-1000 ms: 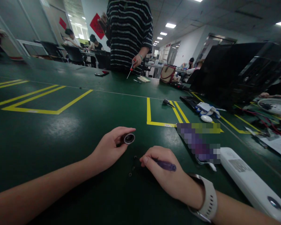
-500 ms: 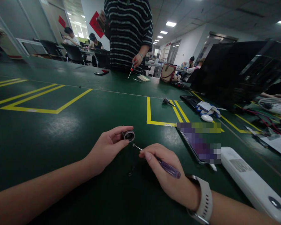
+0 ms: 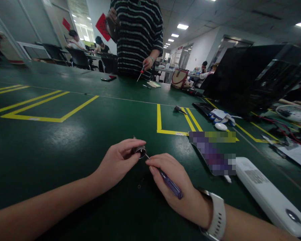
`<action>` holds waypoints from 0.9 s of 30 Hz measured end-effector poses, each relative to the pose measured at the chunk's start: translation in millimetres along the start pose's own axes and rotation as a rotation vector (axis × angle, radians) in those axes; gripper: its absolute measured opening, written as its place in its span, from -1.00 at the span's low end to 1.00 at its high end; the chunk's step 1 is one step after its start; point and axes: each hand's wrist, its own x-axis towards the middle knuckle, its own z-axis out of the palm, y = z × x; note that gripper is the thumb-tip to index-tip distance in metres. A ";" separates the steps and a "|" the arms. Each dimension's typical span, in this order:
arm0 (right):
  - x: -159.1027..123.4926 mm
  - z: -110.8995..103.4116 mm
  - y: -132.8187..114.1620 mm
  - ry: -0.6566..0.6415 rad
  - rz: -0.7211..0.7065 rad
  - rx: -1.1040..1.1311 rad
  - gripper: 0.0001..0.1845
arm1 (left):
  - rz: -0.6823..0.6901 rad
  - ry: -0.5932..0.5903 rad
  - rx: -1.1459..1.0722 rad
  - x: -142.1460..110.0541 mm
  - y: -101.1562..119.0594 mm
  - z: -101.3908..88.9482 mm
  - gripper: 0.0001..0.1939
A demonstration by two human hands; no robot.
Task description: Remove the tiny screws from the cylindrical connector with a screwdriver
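Observation:
Between thumb and fingers, my left hand [image 3: 119, 160] grips a small round metal part with a hollow opening [image 3: 140, 151], turned toward my right hand. My right hand [image 3: 170, 177] is closed around a screwdriver [image 3: 171, 184] with a clear purple handle. The thin shaft reaches into the mouth of the metal part, where a small ring shows at its tip. Below the hands, a tiny nut or washer [image 3: 139, 186] lies on the green table [image 3: 110, 217], with another small dark piece close to it.
To the right lie a phone with a blurred screen [image 3: 210, 154], a long white device [image 3: 266, 190], a white mouse-like object [image 3: 221, 127] and gloves [image 3: 222, 116]. A dark metal fitting [image 3: 179, 109] rests by yellow tape. Across the table, a person in stripes [image 3: 139, 40] holds a screwdriver [image 3: 140, 74].
My right hand has moved the screwdriver left, and its ring-bearing tip has gone from outside the metal part into its opening. My left hand has tilted the part slightly and lowered it.

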 end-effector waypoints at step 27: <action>0.8 -0.2 5.4 0.095 0.395 0.312 -0.71 | -0.038 0.015 0.032 3.2 0.1 -1.2 -0.74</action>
